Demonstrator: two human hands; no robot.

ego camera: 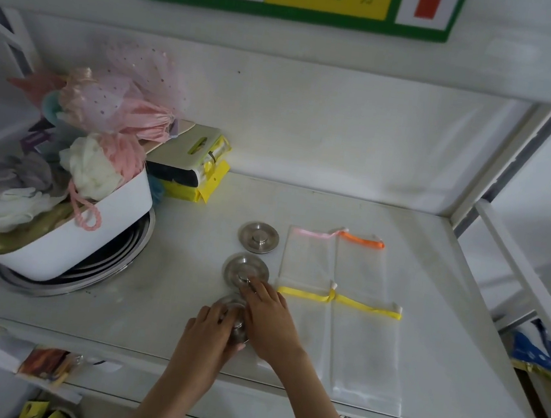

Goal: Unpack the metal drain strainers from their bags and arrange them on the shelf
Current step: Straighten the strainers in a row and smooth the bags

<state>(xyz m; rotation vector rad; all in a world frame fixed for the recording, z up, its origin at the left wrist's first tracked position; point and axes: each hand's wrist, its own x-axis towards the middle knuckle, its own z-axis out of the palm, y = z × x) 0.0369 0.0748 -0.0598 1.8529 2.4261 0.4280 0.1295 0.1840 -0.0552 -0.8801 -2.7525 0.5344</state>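
A: From the head camera, where do we stand? I count three metal strainers in a column down the middle of the shelf [429,295].

B: Agreed. The far strainer [258,237] lies flat and alone, knob up. The middle strainer [246,270] sits just in front of it, and the near strainer [233,314] is the one we have in hand, close to the front edge.

A: And our hands?

B: Our left hand [210,333] is curled around the near strainer's left and front rim, grasping it. Our right hand [266,321] covers its right side, fingertips reaching up to touch the knob or rim of the middle one. We cannot tell whether the right hand grips anything or merely steadies.

A: The bags?

B: Four clear bags [335,301] lie flat beside the column on the right, with pink, orange and yellow zip strips. They look empty, though the plastic is too clear to be certain.

A: So unpacking seems done for these, and we judge we are in the arranging step, setting the third piece in line.

B: Yes. Next we should seat the near strainer flat, spaced like the other two, then let go without nudging the middle one.

A: The white basin [93,232] of bath puffs stands well apart on the left, so it should not interfere.
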